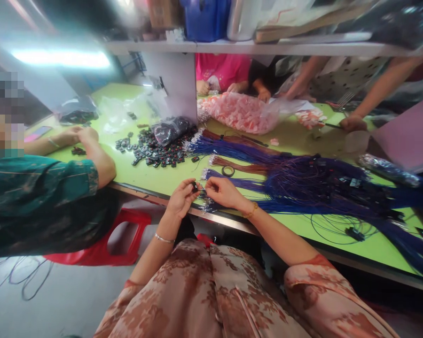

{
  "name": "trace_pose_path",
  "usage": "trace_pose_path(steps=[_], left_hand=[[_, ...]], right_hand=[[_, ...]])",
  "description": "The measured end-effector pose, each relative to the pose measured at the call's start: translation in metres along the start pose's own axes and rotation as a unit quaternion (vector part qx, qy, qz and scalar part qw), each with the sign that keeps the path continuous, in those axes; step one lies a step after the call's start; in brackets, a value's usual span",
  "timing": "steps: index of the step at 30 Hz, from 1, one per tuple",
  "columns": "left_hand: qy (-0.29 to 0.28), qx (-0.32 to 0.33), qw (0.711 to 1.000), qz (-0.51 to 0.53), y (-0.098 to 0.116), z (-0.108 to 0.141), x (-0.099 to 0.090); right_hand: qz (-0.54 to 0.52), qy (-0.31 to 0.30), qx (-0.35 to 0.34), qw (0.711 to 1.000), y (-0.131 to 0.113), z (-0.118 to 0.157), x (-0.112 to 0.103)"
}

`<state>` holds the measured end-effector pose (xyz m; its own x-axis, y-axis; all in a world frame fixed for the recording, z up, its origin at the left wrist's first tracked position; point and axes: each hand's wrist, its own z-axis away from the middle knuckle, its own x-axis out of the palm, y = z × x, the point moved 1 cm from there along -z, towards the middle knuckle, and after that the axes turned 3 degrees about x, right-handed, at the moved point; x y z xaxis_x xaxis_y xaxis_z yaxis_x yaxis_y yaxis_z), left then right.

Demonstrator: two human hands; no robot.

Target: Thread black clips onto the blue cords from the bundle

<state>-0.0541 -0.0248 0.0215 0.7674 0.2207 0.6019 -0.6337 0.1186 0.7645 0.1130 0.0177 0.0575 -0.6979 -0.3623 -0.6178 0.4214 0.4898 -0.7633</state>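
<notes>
My left hand [183,195] is closed on a small black connector housing [194,187], pinched between thumb and fingers above the table's front edge. Close beside it, my right hand [223,191] has its fingers pinched together near the silvery wire ends. What it holds, if anything, is too small to make out. Bundles of blue wires [243,183] with bare metal tips lie behind and beneath my right hand. A bundle of brown wires [239,164] lies a little farther back. Beyond my left hand spreads a pile of black connector housings [158,152].
A roll of black tape [228,171] lies among the wires. A plastic bag of pink parts [236,112] sits at the back. A co-worker in a green sleeve [81,178] sits at left; others work across the table. A shelf [232,48] spans overhead.
</notes>
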Motion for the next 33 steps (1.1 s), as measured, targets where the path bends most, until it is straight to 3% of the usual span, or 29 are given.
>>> trace_pose_path(steps=[12,20,26,33], left_hand=[[-0.049,-0.029,0.998,0.018,-0.013,0.006,0.013],[-0.039,-0.026,0.999,0.007,-0.013,0.009,0.012],[0.009,-0.017,1.000,-0.013,-0.020,0.010,0.011],[0.041,0.002,0.999,-0.031,-0.030,0.012,0.014]], right_hand=[[0.047,0.080,-0.019,0.995,0.003,0.014,0.001],[0.136,0.112,-0.080,0.981,0.002,0.016,0.007],[0.196,0.073,-0.118,0.971,0.007,0.017,0.015],[0.072,0.045,-0.041,0.996,0.013,0.019,0.014]])
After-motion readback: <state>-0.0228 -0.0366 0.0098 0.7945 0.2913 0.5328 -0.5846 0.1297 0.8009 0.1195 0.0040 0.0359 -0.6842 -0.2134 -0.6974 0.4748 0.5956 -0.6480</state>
